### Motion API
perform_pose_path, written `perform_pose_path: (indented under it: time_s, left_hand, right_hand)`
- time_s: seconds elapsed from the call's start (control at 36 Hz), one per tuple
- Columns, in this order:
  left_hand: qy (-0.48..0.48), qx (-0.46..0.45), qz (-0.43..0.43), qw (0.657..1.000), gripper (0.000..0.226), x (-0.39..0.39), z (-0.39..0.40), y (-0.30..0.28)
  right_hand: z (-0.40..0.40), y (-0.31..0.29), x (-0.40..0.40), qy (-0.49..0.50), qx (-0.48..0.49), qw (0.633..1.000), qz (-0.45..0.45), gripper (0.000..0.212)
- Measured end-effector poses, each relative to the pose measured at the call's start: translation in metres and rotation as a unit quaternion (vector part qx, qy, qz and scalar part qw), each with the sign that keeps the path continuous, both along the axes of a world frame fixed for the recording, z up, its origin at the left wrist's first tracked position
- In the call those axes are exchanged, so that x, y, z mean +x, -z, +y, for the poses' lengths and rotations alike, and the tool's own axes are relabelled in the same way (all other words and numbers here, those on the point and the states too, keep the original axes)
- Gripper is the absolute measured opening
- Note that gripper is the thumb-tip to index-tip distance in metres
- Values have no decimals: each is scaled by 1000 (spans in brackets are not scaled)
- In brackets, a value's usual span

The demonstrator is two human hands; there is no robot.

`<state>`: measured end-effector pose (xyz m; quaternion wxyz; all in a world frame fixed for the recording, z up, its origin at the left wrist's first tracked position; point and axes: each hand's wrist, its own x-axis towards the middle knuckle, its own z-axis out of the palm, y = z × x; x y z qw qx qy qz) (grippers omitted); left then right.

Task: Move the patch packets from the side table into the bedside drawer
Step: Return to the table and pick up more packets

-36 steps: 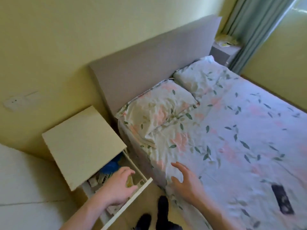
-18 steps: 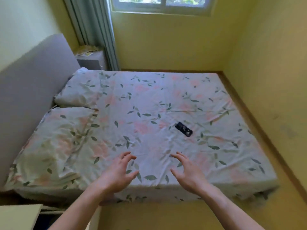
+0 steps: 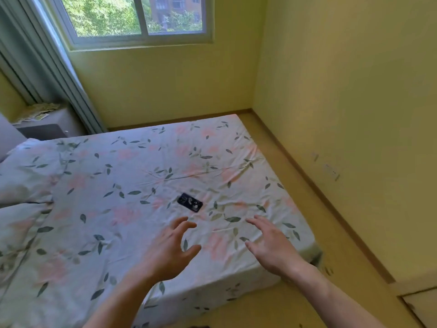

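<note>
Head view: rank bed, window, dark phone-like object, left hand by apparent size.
1. bed
2. window, cropped by the frame
3. left hand, enlarged by nearness to the camera
4. dark phone-like object

Head view, looking down over bed (image 3: 142, 185)

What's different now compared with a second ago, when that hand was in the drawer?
The left hand has come out of the bedside drawer, empty, and the view has swung right, so the drawer is out of sight. Both hands hover open over the floral bedsheet. The right hand stays empty; the small dark phone-like object hasn't moved.
</note>
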<state>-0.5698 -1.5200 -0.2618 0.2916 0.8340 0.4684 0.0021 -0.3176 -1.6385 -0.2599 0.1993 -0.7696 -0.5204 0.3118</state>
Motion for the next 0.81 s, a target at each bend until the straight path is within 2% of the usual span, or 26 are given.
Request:
perform_pose_path:
  time_s: [0.22, 0.42, 0.64, 0.81]
  left_hand:
    - [28, 10, 33, 999, 57, 116, 31, 10]
    - [65, 9, 30, 997, 58, 266, 83, 22]
    - [136, 38, -8, 990, 59, 467, 117, 6]
    - [147, 49, -43, 987, 56, 580, 135, -5]
  right_hand:
    - [9, -4, 126, 29, 29, 999, 25, 58]
    - [22, -11, 258, 81, 11, 997, 7, 58]
    - [35, -27, 410, 142, 7, 989, -28, 59]
    - [68, -30, 522, 134, 22, 990, -24, 58]
